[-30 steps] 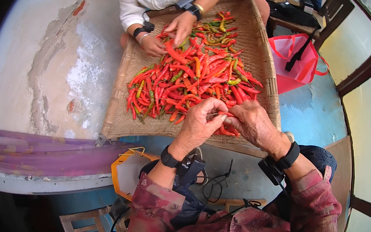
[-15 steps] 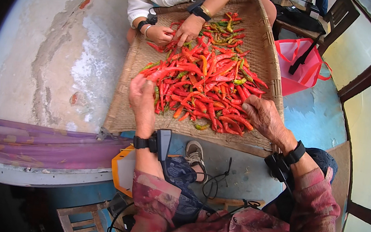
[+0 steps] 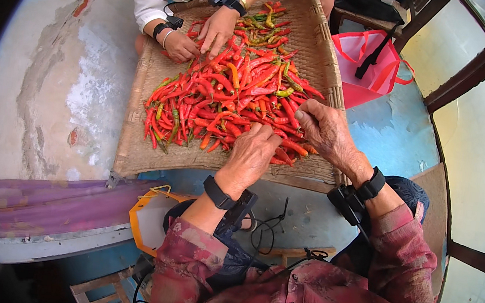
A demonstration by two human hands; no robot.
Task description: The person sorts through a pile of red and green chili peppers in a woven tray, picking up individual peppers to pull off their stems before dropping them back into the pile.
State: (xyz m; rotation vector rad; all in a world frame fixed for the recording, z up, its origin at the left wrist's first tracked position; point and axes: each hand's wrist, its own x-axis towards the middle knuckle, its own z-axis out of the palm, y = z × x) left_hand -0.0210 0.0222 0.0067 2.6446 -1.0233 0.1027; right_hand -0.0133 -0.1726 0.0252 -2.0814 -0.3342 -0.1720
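Observation:
A heap of red chili peppers, with some orange and green ones, lies in a woven bamboo tray. My left hand is bent over the near edge of the heap, knuckles up, fingers drawn together and fingertips hidden among the peppers. At the heap's right side, my right hand has its thumb and curled fingers closed together; whatever they may hold is hidden. Across the tray, another person's two hands touch peppers at the far left of the heap.
A pink and white bag stands right of the tray, near a wooden chair. An orange-edged white container sits below the tray's near left corner, beside a purple cloth. A black cable trails on the floor.
My left hand has moved from the heap's left side to its near middle. The right hand stays at the right side, slightly farther in. The whole view has shifted a little.

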